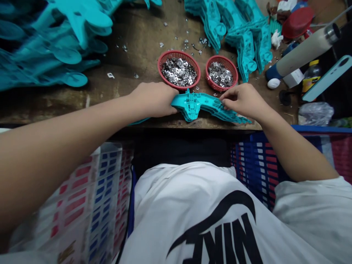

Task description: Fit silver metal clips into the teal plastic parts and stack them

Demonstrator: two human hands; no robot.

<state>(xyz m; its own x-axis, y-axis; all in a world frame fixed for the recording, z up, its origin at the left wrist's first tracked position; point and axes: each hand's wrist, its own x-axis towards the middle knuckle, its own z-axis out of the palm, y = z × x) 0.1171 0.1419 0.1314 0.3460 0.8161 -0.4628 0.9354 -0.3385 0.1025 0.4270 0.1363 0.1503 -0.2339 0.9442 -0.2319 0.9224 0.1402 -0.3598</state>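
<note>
A turquoise molded plastic part [192,104] lies across the table's front edge, its ribbed side up. My left hand [156,99] is closed around its left portion and hides that end. Over the part's right arm, my right hand [243,101] pinches with thumb and fingertips; a small metal clip seems to show between them, mostly covered. Just behind the part stand two red plastic baskets: the larger basket [158,69] and the smaller basket [235,75]. Both hold shiny metal clips [180,71].
Stacked turquoise parts [55,47] fill the back left, with more stacked parts [233,29] at the back right. Loose clips lie scattered behind the baskets. At right are a tumbler [305,49], a phone [327,79] and a bottle [312,75]. Plastic crates [255,165] flank my lap.
</note>
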